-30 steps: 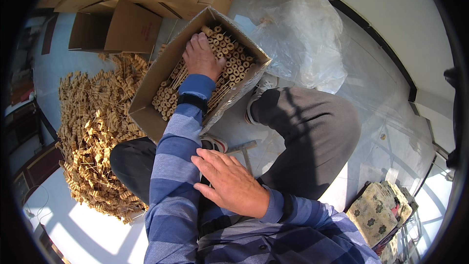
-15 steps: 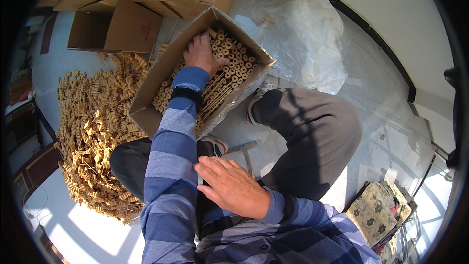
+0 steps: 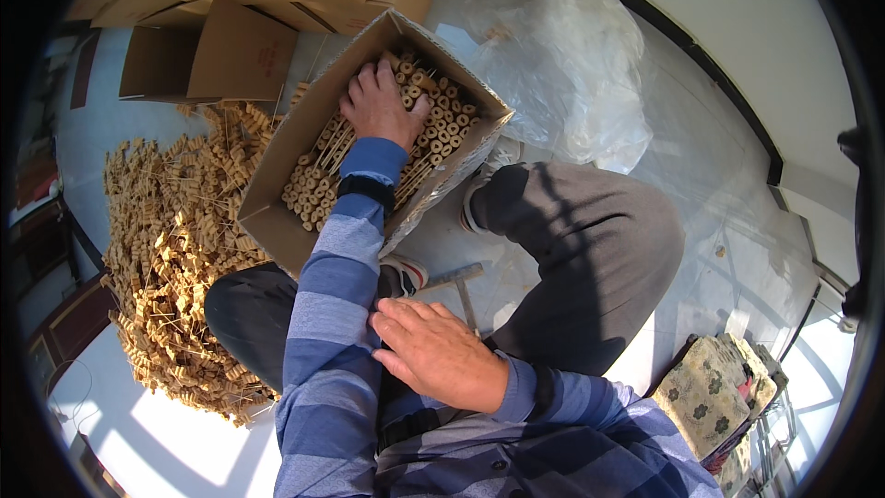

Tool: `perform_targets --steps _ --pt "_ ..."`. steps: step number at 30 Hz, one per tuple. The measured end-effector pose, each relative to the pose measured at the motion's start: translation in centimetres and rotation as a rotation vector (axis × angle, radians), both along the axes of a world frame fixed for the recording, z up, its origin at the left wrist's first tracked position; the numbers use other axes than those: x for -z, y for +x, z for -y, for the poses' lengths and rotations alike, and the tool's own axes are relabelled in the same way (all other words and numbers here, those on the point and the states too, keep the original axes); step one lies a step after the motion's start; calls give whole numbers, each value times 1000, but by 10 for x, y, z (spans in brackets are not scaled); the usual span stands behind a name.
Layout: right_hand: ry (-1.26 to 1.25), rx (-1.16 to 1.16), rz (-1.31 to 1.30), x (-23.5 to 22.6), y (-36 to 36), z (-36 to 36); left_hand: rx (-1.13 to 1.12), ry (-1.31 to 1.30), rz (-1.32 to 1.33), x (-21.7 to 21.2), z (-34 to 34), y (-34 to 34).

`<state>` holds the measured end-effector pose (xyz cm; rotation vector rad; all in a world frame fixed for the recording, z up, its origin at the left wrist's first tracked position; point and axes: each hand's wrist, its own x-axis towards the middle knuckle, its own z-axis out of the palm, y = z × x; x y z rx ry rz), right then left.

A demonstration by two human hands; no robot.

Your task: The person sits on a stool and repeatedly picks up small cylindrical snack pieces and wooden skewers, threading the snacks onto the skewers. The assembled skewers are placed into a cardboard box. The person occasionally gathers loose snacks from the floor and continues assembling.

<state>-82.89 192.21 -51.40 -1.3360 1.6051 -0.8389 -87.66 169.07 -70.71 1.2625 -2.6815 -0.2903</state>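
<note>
Left hand (image 3: pixel 380 112): down in the box (image 3: pixel 309 138), its back facing up, on or just over the tan sticks (image 3: pixel 444 129).
Left fingers: bent and a bit apart, aimed at 12 o'clock, with the thumb out toward 2 o'clock. The tips are hard to see, so I cannot tell if they pinch a stick.
Sticks in the box: many round ends with holes sit at 3 o'clock from this hand, more at 7 o'clock.
Long way of the sticks: the thin bare parts run from about 1 o'clock to 7 o'clock.
Nearer hand: the left. The right hand (image 3: pixel 441 357) is well apart, near 6 o'clock from it.
Right fingers: out straight, close together, thumb apart, beside the left sleeve (image 3: pixel 334 309).
Loose pile (image 3: pixel 184 267): outside the box, at 8 o'clock from the left hand.
</note>
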Motion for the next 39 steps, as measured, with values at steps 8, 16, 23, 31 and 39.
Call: perform_targets --steps 8,16,23,31,39 --pt "15 4 5 1 -1 0 -1 -17 -27 11 2 1" --pt "25 -20 -16 4 0 2 88 31 -114 -17 0 20" --pt "117 -83 21 -4 -8 11 73 228 -105 -25 -5 71" --pt "-96 177 -342 -24 -113 60 166 323 -206 -15 -4 72" --pt "164 29 -627 42 -151 132 216 335 -223 1 -1 63"
